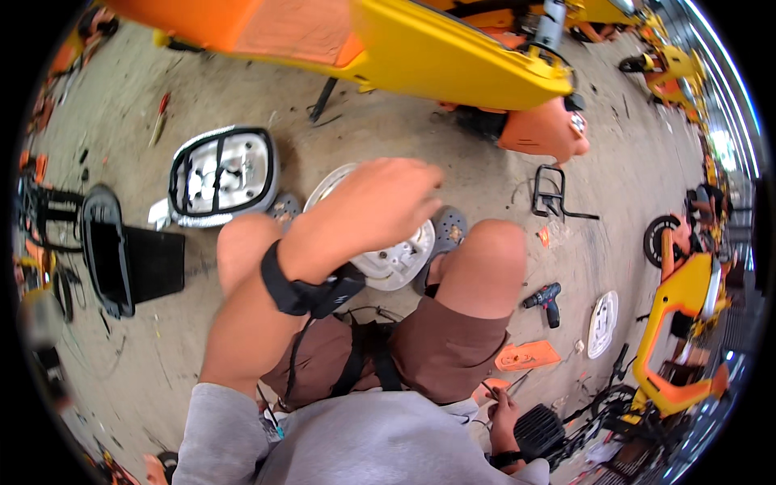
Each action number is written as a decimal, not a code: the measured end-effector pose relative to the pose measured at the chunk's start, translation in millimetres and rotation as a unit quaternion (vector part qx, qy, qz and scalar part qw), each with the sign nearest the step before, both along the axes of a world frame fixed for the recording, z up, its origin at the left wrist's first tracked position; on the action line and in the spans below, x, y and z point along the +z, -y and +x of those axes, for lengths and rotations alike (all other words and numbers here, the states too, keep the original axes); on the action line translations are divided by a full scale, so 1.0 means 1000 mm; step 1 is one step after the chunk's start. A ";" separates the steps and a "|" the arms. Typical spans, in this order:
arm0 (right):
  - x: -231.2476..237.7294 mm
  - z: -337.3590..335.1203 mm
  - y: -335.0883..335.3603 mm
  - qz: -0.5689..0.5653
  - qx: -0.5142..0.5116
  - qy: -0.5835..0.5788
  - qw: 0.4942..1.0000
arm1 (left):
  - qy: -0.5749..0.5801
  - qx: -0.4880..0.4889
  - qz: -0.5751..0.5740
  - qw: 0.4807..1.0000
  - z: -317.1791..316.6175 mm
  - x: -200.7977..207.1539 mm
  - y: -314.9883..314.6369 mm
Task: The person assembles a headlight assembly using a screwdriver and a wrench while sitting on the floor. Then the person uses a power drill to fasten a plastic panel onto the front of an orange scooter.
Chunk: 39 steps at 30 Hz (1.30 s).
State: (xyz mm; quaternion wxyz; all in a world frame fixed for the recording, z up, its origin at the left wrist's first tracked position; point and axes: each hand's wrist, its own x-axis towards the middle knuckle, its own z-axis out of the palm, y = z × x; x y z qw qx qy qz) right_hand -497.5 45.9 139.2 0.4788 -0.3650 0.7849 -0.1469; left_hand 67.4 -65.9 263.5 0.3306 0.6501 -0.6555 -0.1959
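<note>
My left hand (pixel 386 204) is stretched over a white round plate-like part (pixel 394 267) on the floor between my feet. Its fingers curl downward, smeared by motion, and whatever lies beneath them is hidden. A black strap with a small box (pixel 311 291) circles that wrist. Low at my right side, my right hand (pixel 505 414) has its fingers closed around something thin and dark that I cannot make out. Close to it on the floor lies an orange panel (pixel 527 356). Left of the white part rests a black-rimmed pale shell (pixel 222 174) with a dark cross strap.
Ahead stands a yellow and orange scooter body (pixel 461 69). At left are a black bin-like part (pixel 153 267) and a screwdriver (pixel 159 121). On the right lie a power drill (pixel 546 303), a white oval plate (pixel 602 325), a black tube frame (pixel 554 194) and a yellow frame (pixel 663 339).
</note>
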 end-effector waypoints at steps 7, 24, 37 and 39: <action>-0.047 -0.069 -0.102 0.120 -0.290 0.108 0.943 | -0.096 0.144 -0.040 0.984 0.047 0.031 0.062; -0.261 -0.096 -0.235 0.289 -0.172 -0.114 0.935 | 0.092 0.113 -0.057 0.988 0.105 0.015 0.241; -0.194 -0.003 -0.042 -0.183 0.337 -0.314 0.869 | 0.295 0.281 -0.060 0.912 0.118 0.022 0.232; -0.203 0.000 -0.019 -0.220 0.396 -0.319 0.832 | 0.281 0.284 -0.063 0.915 0.115 0.021 0.233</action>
